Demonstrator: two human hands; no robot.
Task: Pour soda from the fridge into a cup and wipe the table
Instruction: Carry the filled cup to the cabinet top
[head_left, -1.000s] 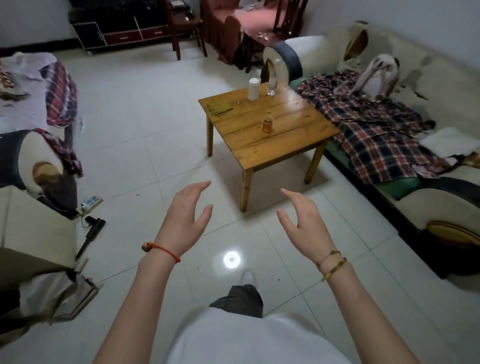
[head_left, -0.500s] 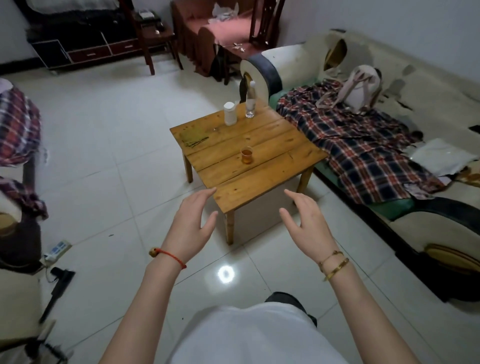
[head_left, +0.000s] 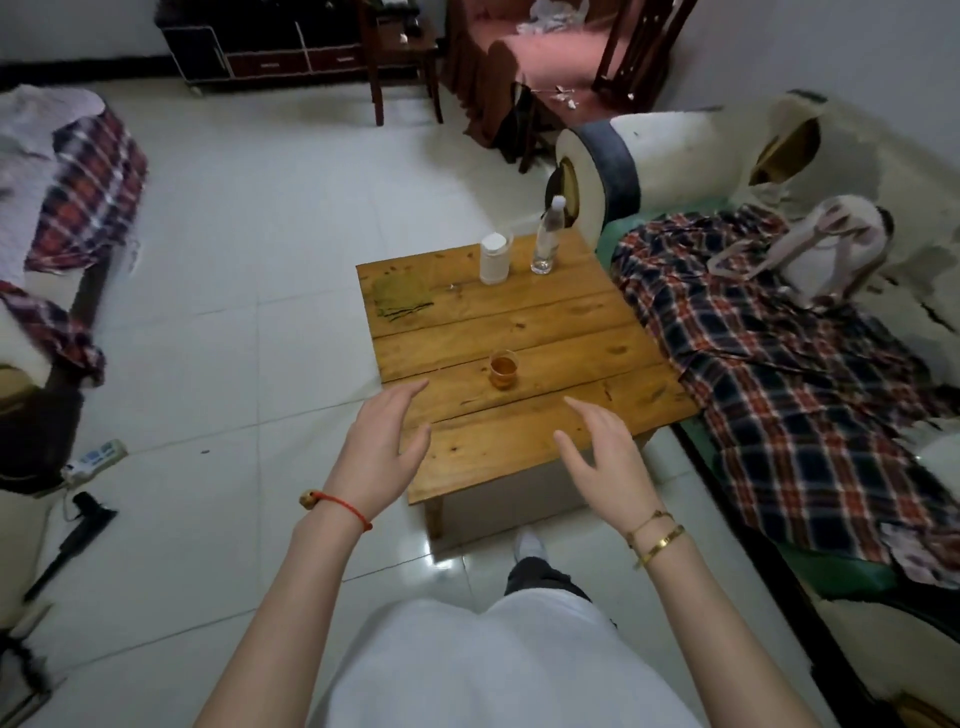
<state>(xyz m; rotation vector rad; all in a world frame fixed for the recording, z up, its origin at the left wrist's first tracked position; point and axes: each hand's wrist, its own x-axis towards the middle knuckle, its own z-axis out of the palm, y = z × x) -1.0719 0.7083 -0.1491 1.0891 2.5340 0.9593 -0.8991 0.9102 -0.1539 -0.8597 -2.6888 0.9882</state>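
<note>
since the earlier frames the table (head_left: 519, 452) has drawn much closer and now lies right under the raised hands, which keep the same pose. going left to right: a power strip (head_left: 96, 457) lies on the floor at the far left, well apart from the table. the left hand (head_left: 382, 449) floats over the table's near left corner, fingers straight and loosely spread, holding nothing, a red cord at its wrist. a green cloth (head_left: 397, 299) lies flat on the far left plank. a white container (head_left: 493, 258) and a clear bottle (head_left: 546, 239) stand near each other at the far edge. the cup (head_left: 503, 369), holding amber drink, stands upright mid-table, between and just beyond the two hands. the right hand (head_left: 602, 460) hovers over the near right part, palm turned inward, fingers relaxed, empty. the sofa (head_left: 779, 332) sits just beside the table. the likely risk: a careless reach toward the cloth brushing the cup and tipping it, since it stands in the path.
</note>
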